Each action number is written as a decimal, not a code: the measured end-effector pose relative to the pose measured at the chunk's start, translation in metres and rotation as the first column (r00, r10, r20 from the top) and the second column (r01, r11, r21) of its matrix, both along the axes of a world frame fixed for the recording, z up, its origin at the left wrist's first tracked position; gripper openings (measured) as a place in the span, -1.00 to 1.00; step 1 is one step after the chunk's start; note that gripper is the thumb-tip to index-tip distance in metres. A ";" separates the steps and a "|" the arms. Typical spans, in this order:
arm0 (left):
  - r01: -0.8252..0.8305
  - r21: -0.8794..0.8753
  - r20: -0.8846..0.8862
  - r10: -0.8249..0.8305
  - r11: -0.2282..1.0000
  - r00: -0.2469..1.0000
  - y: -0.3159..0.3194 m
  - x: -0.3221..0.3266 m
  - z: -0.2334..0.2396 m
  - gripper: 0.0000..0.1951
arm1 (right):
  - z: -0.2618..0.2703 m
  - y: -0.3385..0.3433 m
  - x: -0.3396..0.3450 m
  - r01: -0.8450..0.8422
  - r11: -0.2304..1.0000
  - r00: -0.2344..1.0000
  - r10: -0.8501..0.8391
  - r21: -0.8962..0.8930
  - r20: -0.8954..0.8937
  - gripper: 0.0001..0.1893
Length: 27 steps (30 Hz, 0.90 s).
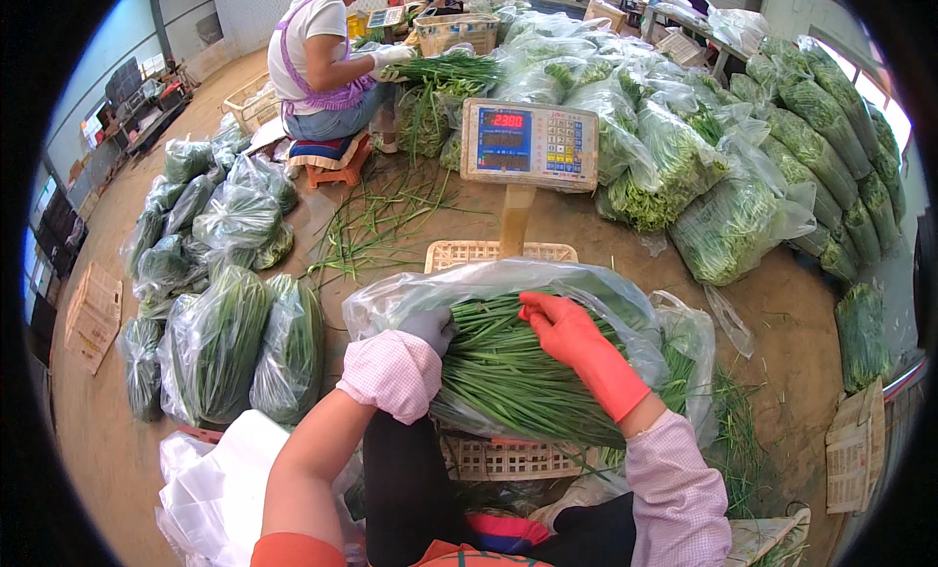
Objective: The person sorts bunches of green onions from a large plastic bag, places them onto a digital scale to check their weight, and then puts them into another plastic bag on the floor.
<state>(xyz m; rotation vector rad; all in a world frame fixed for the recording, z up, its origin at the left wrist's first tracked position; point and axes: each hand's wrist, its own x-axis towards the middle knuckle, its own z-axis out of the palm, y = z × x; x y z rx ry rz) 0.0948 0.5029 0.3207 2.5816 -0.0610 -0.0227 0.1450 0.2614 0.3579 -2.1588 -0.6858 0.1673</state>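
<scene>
A large bundle of long green garlic chives [513, 376] lies crosswise in front of me, inside an open clear plastic bag [586, 277]. It rests on a cream plastic crate [513, 461]. My left hand [431, 329], in a grey glove, is curled against the left end of the bundle at the bag's mouth; its fingertips are hidden. My right hand [560, 329], in a red rubber glove, lies over the upper right of the chives with bent fingers. Whether it pinches any leaves is unclear. A digital scale's lit display [529, 145] stands on a post just beyond the bag.
Filled bags of greens stand at left [220, 347] and in a large pile at right [659, 156]. Loose leaves [381, 219] litter the floor. A co-worker [322, 68] sits on a stool [341, 164] handling greens. White plastic bags [227, 486] lie by my left knee.
</scene>
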 end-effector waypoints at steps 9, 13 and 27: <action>-0.155 0.000 -0.041 0.155 0.988 0.987 -0.011 0.030 0.007 -0.74 | -0.003 0.011 0.000 0.047 0.998 0.984 -0.040 -0.034 0.175 -0.73; -0.161 0.085 -0.143 0.172 0.983 0.975 -0.025 0.048 0.010 -0.70 | -0.008 0.006 -0.001 0.051 0.999 0.989 -0.053 0.016 0.135 -0.73; -0.079 0.054 -0.211 0.089 0.995 0.974 -0.020 0.055 0.045 -0.66 | 0.020 -0.011 -0.030 0.000 1.000 0.994 0.002 -0.017 0.106 -0.65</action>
